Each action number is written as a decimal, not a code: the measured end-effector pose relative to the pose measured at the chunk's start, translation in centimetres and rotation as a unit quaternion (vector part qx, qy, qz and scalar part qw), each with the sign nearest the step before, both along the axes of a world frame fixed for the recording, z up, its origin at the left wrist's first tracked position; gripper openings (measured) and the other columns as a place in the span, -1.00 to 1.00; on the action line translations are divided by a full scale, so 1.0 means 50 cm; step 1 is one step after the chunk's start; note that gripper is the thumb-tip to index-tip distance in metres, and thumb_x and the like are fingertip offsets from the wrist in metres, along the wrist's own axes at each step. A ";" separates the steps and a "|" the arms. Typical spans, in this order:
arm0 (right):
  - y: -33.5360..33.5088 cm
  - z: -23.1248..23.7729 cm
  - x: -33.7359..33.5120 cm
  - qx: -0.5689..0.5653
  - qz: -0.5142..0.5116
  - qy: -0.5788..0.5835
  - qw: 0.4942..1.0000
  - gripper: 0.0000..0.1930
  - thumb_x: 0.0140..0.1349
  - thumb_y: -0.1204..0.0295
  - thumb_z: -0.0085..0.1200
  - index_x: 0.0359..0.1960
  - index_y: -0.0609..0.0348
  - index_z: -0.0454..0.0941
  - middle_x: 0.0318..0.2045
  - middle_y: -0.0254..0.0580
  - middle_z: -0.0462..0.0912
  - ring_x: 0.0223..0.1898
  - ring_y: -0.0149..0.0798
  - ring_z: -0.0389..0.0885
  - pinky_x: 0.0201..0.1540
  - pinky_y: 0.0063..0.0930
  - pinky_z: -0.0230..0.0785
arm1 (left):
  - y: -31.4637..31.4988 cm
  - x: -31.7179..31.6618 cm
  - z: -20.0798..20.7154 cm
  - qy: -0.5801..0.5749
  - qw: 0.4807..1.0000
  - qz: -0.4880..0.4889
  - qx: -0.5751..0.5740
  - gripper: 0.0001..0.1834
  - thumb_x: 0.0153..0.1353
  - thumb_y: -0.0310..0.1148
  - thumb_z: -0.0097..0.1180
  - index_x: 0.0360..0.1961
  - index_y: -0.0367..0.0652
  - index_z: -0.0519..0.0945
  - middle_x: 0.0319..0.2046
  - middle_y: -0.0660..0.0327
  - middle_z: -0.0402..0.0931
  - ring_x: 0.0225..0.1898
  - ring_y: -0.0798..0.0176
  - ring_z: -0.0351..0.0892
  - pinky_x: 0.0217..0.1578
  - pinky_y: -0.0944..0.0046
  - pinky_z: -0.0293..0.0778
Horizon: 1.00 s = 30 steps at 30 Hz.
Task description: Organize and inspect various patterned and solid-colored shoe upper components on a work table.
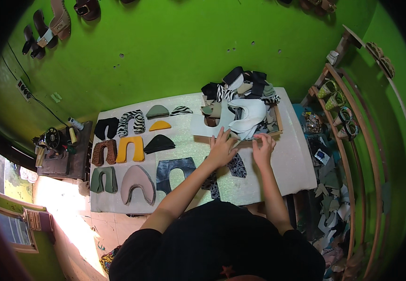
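Far left of the table [292, 159]: black arches [106, 128] and spotted brown arches [104, 153] sit close together, so one sideways nudge could mix the piles. Green arches [103, 180] are just below, near the front edge; a sleeve catch could drag them off. Zebra arches [132, 122] and yellow arches [130, 149] nearly touch, same mixing risk. Pink arches [138, 183] are fanned, so I'd guess they slide easily if bumped. Black half-moons [160, 144] are fanned too. Dark blue-grey arches [176, 169] are right beside my left forearm [184, 185]; pulling back low could sweep them out of line. Same forearm crosses the dark patterned pieces [236, 166]; can't tell if it touches them. My left hand [221, 150] has fingers spread over the lower edge of the pale arch piece [197, 126], which lies across the left front of the box [280, 119]; can't tell if I'm pinching it. Lifting there blind could grab two layers. White curved pieces [253, 112] lie on top at the box's middle, loosely overlapped; one tug might bring several. My right hand [263, 149] is half-curled at the front right, nothing visible in it. Box is heaped above its rim, so digging could spill pieces rightward onto the floor scraps [329, 201], where they'd get lost.
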State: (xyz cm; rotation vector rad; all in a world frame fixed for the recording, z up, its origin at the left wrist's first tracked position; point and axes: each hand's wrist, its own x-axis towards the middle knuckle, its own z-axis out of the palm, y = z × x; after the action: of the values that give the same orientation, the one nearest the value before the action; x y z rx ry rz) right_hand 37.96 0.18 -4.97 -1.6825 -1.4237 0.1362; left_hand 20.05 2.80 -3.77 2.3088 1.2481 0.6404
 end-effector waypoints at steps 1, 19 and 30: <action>0.007 0.002 0.012 -0.006 -0.007 -0.003 1.000 -0.81 -0.04 0.45 0.09 -0.33 0.04 0.50 -0.14 -0.25 0.41 0.00 -0.10 0.18 0.08 -0.21 -0.03 | 0.005 0.017 -0.003 0.000 1.000 -0.001 -0.001 -0.57 0.03 -0.13 0.04 -0.05 -0.02 0.43 0.20 0.00 0.04 0.30 -0.11 -0.24 0.12 -0.34 -0.17; 0.200 0.015 0.191 -0.217 0.023 -0.112 0.969 -0.61 -0.10 0.37 0.17 -0.15 -0.09 0.44 -0.13 -0.41 0.50 0.03 -0.16 0.24 0.04 -0.02 -0.11 | 0.132 0.190 -0.023 0.094 0.996 -0.003 -0.009 -0.51 0.10 0.09 -0.12 0.03 0.19 0.42 0.25 -0.02 -0.06 0.25 -0.07 -0.01 0.06 -0.33 -0.01; 0.241 0.030 0.162 -0.196 0.101 -0.176 0.960 -0.40 -0.30 0.31 0.34 -0.09 -0.08 0.41 -0.07 -0.26 0.35 -0.01 -0.10 0.28 -0.02 -0.02 0.00 | 0.135 0.160 -0.020 -0.052 0.988 0.120 0.085 -0.45 -0.08 -0.36 0.13 -0.01 -0.09 0.24 0.00 0.01 0.32 -0.20 -0.11 0.46 -0.22 0.06 0.38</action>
State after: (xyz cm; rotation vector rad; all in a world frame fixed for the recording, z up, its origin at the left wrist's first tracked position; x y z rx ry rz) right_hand 46.05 12.25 -3.46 -1.9440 -1.9359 0.2565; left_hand 28.07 9.55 -4.79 2.2415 1.4861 0.9706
